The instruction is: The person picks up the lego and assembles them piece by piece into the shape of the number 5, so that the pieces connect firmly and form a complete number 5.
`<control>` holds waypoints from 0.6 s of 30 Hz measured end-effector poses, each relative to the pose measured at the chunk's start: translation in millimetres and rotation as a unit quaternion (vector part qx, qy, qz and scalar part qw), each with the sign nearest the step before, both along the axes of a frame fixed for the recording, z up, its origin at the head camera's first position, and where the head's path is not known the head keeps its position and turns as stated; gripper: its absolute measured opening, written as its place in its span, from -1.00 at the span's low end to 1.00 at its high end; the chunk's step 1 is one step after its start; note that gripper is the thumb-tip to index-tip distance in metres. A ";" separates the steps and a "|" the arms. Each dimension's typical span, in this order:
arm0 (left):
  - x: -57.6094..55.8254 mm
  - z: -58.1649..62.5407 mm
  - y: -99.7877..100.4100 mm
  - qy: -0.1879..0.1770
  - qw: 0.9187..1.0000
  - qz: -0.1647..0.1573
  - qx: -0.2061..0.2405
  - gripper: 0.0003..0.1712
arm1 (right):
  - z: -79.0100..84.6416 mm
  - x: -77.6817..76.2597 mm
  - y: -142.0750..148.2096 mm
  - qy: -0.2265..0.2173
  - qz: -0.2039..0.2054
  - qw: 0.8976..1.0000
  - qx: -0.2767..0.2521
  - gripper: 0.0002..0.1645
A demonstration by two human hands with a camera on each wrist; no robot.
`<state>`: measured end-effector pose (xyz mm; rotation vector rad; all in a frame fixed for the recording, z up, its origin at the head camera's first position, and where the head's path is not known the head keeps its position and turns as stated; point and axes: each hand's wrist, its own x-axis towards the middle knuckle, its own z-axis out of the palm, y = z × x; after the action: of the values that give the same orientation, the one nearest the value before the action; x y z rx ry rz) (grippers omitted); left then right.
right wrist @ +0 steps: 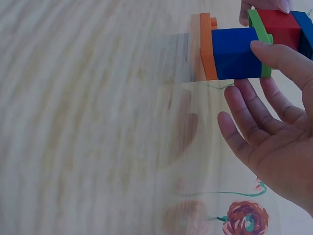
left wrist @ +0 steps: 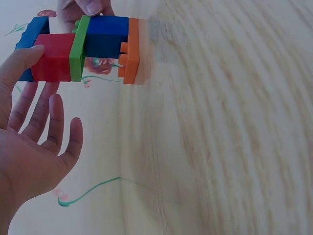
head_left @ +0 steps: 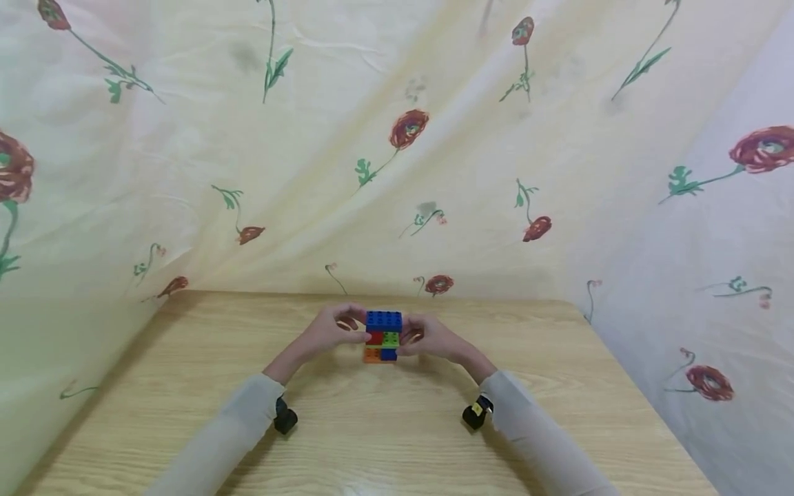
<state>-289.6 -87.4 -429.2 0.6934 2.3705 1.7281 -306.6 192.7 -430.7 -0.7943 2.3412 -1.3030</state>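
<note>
A stack of toy building bricks stands upright at the table's far middle. Its bottom is an orange plate (right wrist: 207,46), with a blue brick (right wrist: 237,54) on the right half of it. Above lies a light green plate (left wrist: 79,51), then a red brick (left wrist: 54,58) on the left and a wide blue studded plate (head_left: 384,319) on top. My left hand (head_left: 331,327) pinches the red brick, thumb on its near face, fingers partly hidden behind. From the other side my right hand (head_left: 437,337) grips the lower blue brick, its thumb near the green plate's edge.
The wooden table (head_left: 372,427) reflects the stack's base. A flower-printed cloth (head_left: 298,172) hangs behind the table and along both sides. Small black cameras are strapped at the left wrist (head_left: 285,417) and right wrist (head_left: 474,415).
</note>
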 end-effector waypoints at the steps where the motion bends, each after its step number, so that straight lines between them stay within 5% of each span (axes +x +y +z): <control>1: 0.0 0.8 -0.4 0.000 1.000 0.003 -0.001 -0.56 | 0.8 -0.1 -0.5 0.001 0.000 1.000 0.001 -0.57; 18: -3.3 10.5 -6.9 -0.008 0.999 0.034 0.000 -0.49 | 5.7 6.1 -4.6 -0.020 -0.019 0.999 -0.027 -0.60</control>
<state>-292.8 -94.3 -418.6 0.6030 2.4101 1.7532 -300.5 188.1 -425.0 -0.7354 2.3088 -1.3905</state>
